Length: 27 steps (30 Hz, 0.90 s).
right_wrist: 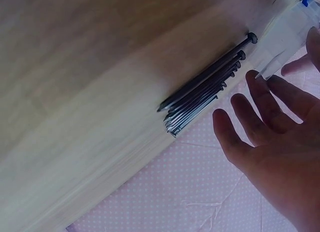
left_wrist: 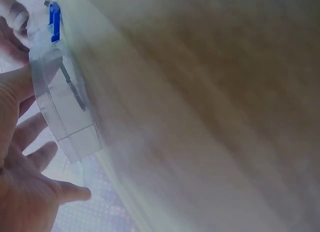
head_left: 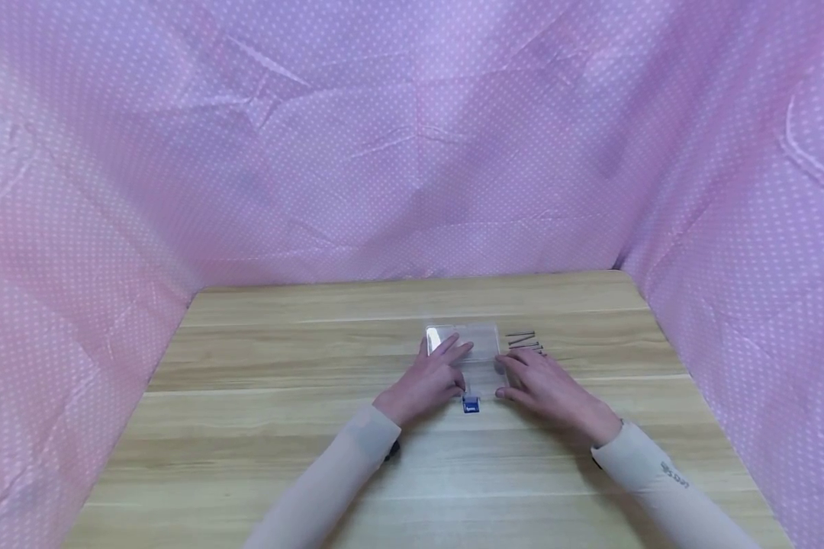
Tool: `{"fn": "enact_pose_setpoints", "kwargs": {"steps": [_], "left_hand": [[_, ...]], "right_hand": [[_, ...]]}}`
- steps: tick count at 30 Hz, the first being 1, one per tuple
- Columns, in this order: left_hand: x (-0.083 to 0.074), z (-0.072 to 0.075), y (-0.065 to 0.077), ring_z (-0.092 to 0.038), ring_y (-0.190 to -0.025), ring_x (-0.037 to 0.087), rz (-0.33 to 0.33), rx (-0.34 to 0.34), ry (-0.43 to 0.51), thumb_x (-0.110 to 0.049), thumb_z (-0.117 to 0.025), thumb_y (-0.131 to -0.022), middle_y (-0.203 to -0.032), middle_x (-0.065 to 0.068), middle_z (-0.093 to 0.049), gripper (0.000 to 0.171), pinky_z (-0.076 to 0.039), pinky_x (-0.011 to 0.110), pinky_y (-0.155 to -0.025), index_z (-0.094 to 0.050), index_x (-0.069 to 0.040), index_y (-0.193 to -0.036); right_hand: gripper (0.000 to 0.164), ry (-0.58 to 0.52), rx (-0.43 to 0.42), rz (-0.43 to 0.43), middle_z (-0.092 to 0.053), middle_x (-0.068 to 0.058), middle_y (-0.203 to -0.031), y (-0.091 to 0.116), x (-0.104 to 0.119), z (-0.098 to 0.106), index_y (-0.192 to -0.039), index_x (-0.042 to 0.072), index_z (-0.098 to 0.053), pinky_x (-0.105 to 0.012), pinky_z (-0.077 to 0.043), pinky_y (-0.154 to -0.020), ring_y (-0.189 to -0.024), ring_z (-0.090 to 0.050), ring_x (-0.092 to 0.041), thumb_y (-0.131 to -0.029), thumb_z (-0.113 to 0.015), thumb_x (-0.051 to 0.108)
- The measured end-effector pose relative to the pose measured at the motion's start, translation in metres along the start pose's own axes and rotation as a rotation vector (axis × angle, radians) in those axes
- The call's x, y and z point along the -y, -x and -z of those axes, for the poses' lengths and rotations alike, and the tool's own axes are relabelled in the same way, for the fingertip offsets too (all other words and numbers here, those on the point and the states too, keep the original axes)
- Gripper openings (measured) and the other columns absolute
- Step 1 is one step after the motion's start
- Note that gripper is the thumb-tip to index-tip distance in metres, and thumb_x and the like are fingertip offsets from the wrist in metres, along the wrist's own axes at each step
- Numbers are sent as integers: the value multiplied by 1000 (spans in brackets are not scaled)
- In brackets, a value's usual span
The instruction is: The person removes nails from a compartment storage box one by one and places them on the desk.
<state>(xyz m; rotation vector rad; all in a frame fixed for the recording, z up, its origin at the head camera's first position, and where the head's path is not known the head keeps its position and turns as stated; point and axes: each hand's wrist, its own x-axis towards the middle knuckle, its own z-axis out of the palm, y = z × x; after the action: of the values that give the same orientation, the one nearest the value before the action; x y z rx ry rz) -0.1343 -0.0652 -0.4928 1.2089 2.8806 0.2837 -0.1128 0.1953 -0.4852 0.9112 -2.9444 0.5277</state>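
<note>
A clear plastic box point(head_left: 484, 377) lies on the table with its transparent lid point(head_left: 482, 339) laid back. A blue piece with white lettering point(head_left: 471, 405) is at its near edge. My left hand point(head_left: 431, 381) reaches over the box from the left. Its outer fingers spread across the lid, while forefinger and thumb come together near the front wall; I cannot tell whether they pinch anything. A dark nail point(left_wrist: 73, 86) shows through that wall, its upper end close to a fingertip. My right hand point(head_left: 545, 385) touches the box's right side with relaxed, gently bent fingers.
Several dark metal nails point(right_wrist: 205, 81) of varying thickness lie side by side to the right of the box, beyond my right hand. Pink dotted cloth point(head_left: 412, 191) hangs behind the wooden table point(head_left: 281, 457) and along both sides.
</note>
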Motion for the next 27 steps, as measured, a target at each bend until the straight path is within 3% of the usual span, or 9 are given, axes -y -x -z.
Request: {"fn": "enact_pose_setpoints", "kwargs": {"steps": [4,10,14,21,27], "left_hand": [[4,0,1,-24,-156,32,-29,-16,23,-29,-75,-96,-164,4,-39,7,-18,78,-115,-81,-27,-93],[6,2,3,-25,-155,33,-18,-29,118,-25,-75,-96,-164,5,-39,6,-16,77,-116,-80,-23,-97],[4,4,6,-29,-154,32,-32,-49,118,-24,-75,-96,-160,4,-46,5,-16,77,-116,-79,-21,-97],[5,7,15,-46,-144,23,-54,-106,130,-27,-72,-99,-139,-2,-64,10,-14,68,-122,-78,-21,-104],[9,10,20,-63,-118,14,-60,-141,168,-25,-72,-99,-111,-9,-74,9,-17,60,-125,-78,-21,-105]], "right_hand": [[62,-5,-8,5,-60,-20,-136,0,0,-1,-141,0,-60,-61,-46,-105,-127,-56,-37,-95,-76,38],[62,3,-8,13,-60,-20,-136,1,-1,-2,-140,-1,-60,-61,-47,-105,-127,-56,-38,-94,-76,39],[61,0,-9,12,-60,-19,-136,1,0,-1,-139,0,-61,-61,-46,-106,-128,-56,-38,-95,-75,38],[60,-6,-1,3,-60,-19,-137,0,0,0,-139,0,-61,-60,-46,-106,-129,-55,-38,-95,-75,37],[60,-8,11,-10,-60,-19,-138,-1,2,0,-140,0,-60,-61,-45,-107,-130,-54,-38,-96,-75,38]]}}
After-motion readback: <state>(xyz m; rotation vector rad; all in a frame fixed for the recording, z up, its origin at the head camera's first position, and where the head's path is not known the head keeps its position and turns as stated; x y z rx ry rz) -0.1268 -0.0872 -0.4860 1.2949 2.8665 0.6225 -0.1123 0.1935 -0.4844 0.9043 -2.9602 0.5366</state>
